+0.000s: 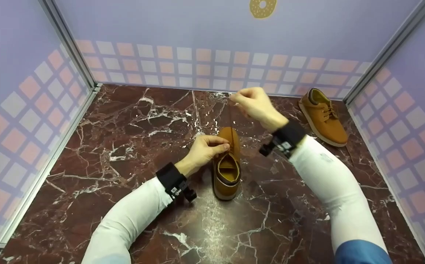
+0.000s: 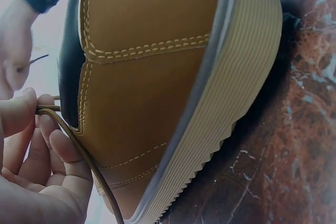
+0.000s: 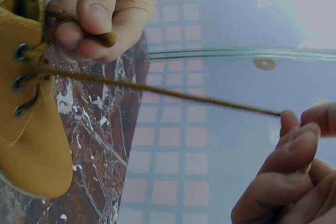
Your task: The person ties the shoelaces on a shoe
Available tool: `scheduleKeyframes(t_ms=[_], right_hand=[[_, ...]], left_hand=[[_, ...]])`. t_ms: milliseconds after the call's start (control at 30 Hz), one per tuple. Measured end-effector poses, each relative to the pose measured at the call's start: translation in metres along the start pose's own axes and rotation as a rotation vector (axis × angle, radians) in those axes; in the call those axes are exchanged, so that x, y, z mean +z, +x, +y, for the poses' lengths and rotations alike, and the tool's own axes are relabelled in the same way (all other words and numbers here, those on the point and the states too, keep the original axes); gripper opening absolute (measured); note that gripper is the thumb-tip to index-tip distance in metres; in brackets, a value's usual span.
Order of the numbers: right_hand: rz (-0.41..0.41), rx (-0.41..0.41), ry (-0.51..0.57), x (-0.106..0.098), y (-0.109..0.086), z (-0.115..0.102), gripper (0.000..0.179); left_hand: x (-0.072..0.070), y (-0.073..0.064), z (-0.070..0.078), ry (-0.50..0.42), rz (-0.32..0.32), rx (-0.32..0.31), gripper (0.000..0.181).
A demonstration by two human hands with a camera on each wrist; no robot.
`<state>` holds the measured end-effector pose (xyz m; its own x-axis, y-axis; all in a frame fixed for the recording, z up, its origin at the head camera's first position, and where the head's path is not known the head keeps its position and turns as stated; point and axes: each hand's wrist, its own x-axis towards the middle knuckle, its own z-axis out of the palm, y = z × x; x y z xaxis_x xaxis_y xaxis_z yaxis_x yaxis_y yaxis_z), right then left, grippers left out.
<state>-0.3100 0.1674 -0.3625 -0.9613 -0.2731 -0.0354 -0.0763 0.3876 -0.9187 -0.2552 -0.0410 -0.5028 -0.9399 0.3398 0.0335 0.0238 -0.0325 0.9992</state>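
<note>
A tan lace-up shoe (image 1: pixel 227 187) stands upright on the marbled table, its toe pointing away from me. My left hand (image 1: pixel 206 151) is at its lacing and pinches a brown shoelace (image 2: pixel 73 140) between thumb and index finger. A folded bit of lace pokes out of that pinch in the right wrist view. Raised beyond the toe, my right hand (image 1: pixel 253 104) pinches the end of a lace (image 3: pixel 173 94) that runs taut from the shoe's eyelets. Metal eyelets (image 3: pixel 20 82) line the shoe's side.
A matching tan shoe (image 1: pixel 326 123) rests at the back right of the marbled table (image 1: pixel 142 121), its toe towards the front right. Purple panels with a pink and white tile pattern (image 1: pixel 166 66) enclose the back and both sides.
</note>
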Motion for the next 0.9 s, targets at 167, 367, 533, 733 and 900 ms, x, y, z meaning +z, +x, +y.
scheduleKeyframes(t_ms=[167, 367, 533, 733, 900], right_hand=[[0.001, 0.041, -0.140, 0.024, 0.016, -0.013, 0.022], [-0.007, 0.021, -0.278, 0.057, 0.026, -0.024, 0.020], [-0.011, -0.004, -0.367, 0.081, 0.030, -0.034, 0.017], [-0.153, -0.050, -0.383, 0.101, 0.032, -0.044, 0.027], [-0.366, -0.215, -0.352, 0.106, 0.027, -0.041, 0.052]], left_hand=[[0.002, 0.000, 0.002, 0.046, 0.006, 0.030, 0.024], [0.003, -0.001, 0.002, 0.030, -0.003, 0.038, 0.025], [0.003, -0.002, 0.000, 0.005, -0.006, 0.040, 0.023], [0.003, -0.003, 0.000, -0.038, 0.048, -0.013, 0.016], [0.003, -0.002, -0.001, -0.024, 0.074, 0.005, 0.014]])
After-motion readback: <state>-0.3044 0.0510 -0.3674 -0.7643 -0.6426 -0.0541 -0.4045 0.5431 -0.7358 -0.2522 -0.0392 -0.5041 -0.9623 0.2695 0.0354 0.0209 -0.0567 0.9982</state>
